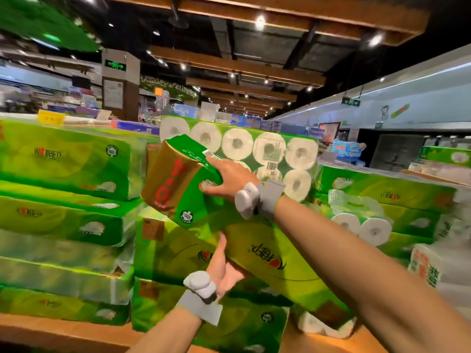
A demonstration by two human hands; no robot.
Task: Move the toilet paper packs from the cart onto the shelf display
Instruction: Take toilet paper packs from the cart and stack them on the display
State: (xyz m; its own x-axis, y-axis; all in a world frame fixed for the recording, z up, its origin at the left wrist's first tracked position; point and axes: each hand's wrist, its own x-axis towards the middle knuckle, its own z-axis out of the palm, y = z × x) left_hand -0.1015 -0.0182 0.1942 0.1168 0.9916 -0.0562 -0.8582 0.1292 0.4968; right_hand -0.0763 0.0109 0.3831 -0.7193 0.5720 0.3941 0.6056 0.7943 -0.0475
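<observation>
I hold a long green toilet paper pack (193, 200) with a gold end panel, tilted up to the left above the display. My right hand (226, 178) presses on its upper face near the far end. My left hand (224, 270) supports it from underneath. Both wrists wear grey bands with white sensors. Stacked green packs (66, 159) fill the wooden shelf display (51, 332) to the left and below. A pack showing its roll ends (239, 143) stands behind the one I hold. The cart is out of view.
More green packs (387, 197) are piled on the right, with a small pack of rolls (362, 225) resting on them. Store aisles, other shelving and ceiling beams lie beyond. A yellow price sign (50, 118) stands on the left stack.
</observation>
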